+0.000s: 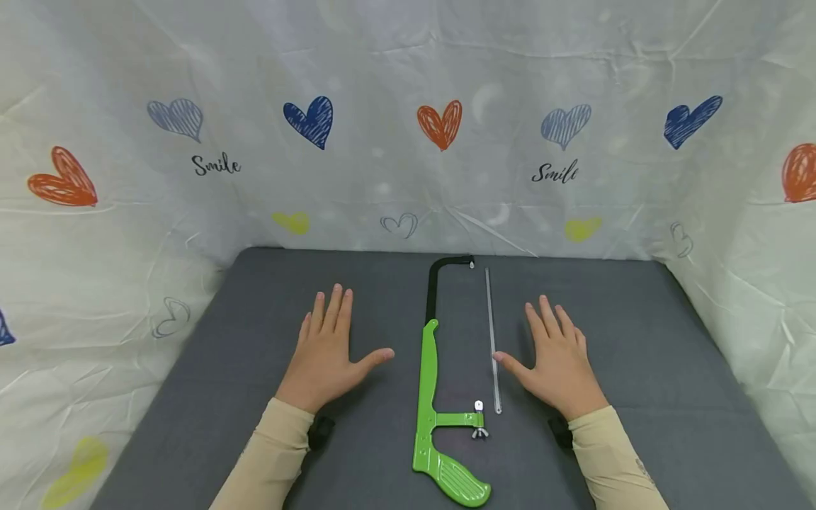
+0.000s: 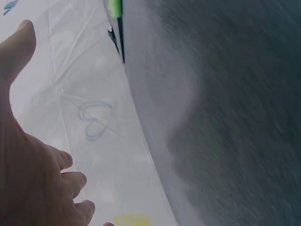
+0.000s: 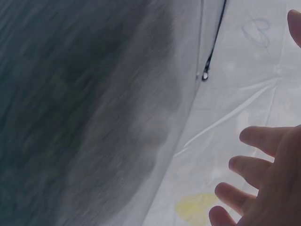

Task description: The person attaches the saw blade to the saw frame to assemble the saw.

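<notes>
A hacksaw frame with a green handle (image 1: 426,397) and a black bent bar (image 1: 432,290) lies lengthwise on the table between the hands. Right of it lies a thin silver saw blade (image 1: 491,333), apart from the frame. A wing nut (image 1: 480,433) sits on the frame's lower green arm. My left hand (image 1: 325,354) is held left of the frame, fingers straight and thumb spread, holding nothing. On the other side, my right hand (image 1: 557,361) also has straight fingers; its thumb tip overlaps the blade in the head view, and I cannot tell whether they touch.
A dark grey cloth covers the table (image 1: 663,439). White sheeting (image 1: 497,57) printed with hearts and "Smile" hangs behind the table and along both sides. Each wrist carries a small black device, partly hidden under the arm.
</notes>
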Motion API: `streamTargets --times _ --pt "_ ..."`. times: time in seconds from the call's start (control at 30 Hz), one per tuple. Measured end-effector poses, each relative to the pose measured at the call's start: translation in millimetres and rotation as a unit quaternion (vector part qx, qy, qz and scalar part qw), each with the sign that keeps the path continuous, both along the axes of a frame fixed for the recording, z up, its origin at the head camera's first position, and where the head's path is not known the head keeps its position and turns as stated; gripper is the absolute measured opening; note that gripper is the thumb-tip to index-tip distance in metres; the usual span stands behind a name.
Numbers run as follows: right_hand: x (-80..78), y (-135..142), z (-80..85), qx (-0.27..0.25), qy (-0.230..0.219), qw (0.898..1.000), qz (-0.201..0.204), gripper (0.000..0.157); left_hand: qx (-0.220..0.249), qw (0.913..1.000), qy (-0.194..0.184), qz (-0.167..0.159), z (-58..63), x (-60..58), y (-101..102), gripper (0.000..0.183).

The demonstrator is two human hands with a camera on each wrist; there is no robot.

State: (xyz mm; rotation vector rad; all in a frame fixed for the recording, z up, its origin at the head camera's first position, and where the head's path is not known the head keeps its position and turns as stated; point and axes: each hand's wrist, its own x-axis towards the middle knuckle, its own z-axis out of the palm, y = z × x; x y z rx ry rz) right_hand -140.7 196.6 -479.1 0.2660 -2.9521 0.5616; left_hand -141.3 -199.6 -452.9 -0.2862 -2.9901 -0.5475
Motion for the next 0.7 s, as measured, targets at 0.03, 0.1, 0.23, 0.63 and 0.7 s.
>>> streamTargets --times 0.03,0.1,0.23,0.63,0.7 --pt "0.0 -3 0.2 -0.001 0.000 1.000 0.003 0.109 0.000 1.0000 0.000 -0.001 0.1 0.2 3 0.126" --pt "-0.1 -7 0.7 -0.004 0.001 1.000 0.008 0.109 0.002 1.0000 -0.002 -0.005 0.4 0.4 9 0.127" --pt "0.3 -15 2.3 -0.008 0.005 1.000 0.016 0.109 0.008 0.9998 0.000 -0.020 0.2 1.2 22 0.125" --pt "3.4 -45 4.5 -0.019 0.003 0.999 0.040 0.107 0.024 0.9960 -0.043 -0.075 5.2 6.5 68 0.121" --pt "4.4 -49 5.9 -0.018 0.005 0.999 0.045 0.106 0.027 0.9951 -0.048 -0.082 6.3 7.0 76 0.118"
